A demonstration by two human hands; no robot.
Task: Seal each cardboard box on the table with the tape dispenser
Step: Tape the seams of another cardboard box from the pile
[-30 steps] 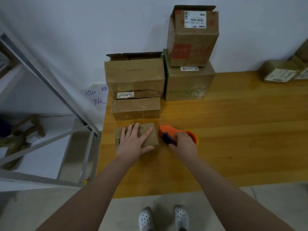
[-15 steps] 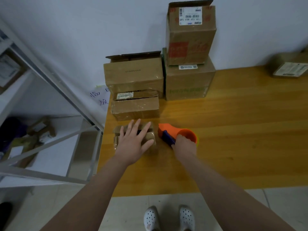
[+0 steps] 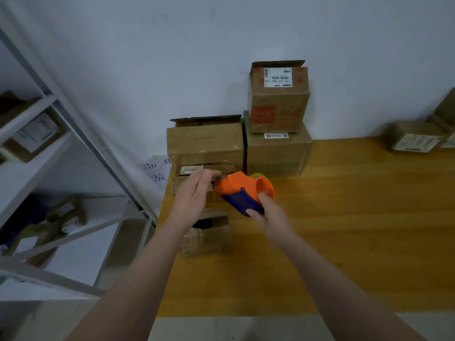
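Note:
My right hand (image 3: pixel 267 215) grips the blue handle of the orange tape dispenser (image 3: pixel 242 190), lifted above the wooden table (image 3: pixel 344 230). My left hand (image 3: pixel 194 193) is raised at the dispenser's front end, fingers pinching at the tape edge there. Below both hands a small cardboard box (image 3: pixel 208 236) lies on the table near its left edge, its top flaps partly parted with a dark gap showing. A flat box (image 3: pixel 177 185) sits just behind, mostly hidden by my left hand.
Against the wall stand a wide box (image 3: pixel 205 143) with raised flaps, a bigger box (image 3: pixel 278 153) and a tall labelled box (image 3: pixel 278 99) stacked on it. More boxes (image 3: pixel 416 140) lie at the far right. A metal shelf rack (image 3: pixel 61 148) stands left of the table.
My right hand lifted the dispenser off the table. My left hand left the small box's top and rose to the dispenser's front. The box's flaps sprang apart.

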